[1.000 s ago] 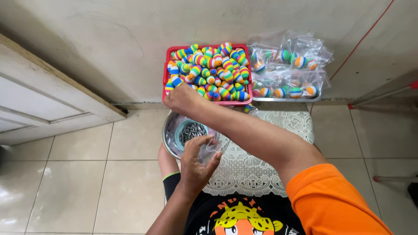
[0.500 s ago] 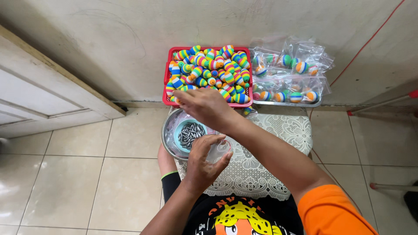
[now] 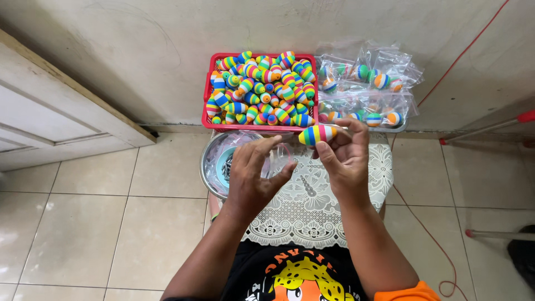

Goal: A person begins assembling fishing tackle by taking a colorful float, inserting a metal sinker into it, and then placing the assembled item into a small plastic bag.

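Head view: right hand (image 3: 348, 164) grip pinches striped oval float (image 3: 317, 134); left hand (image 3: 253, 175) holds (probably) clear bag (image 3: 280, 159).

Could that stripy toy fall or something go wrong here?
Maybe. The right hand pinches the striped float only at its end, so it could slip onto the lace cloth and roll off. The left hand holds a thin clear bag that looks floppy, so the float might miss the opening. The red basket is heaped high, so a bump could spill floats.

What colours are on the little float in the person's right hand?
The float has yellow, pink, green, white and blue stripes; head view shows it best.
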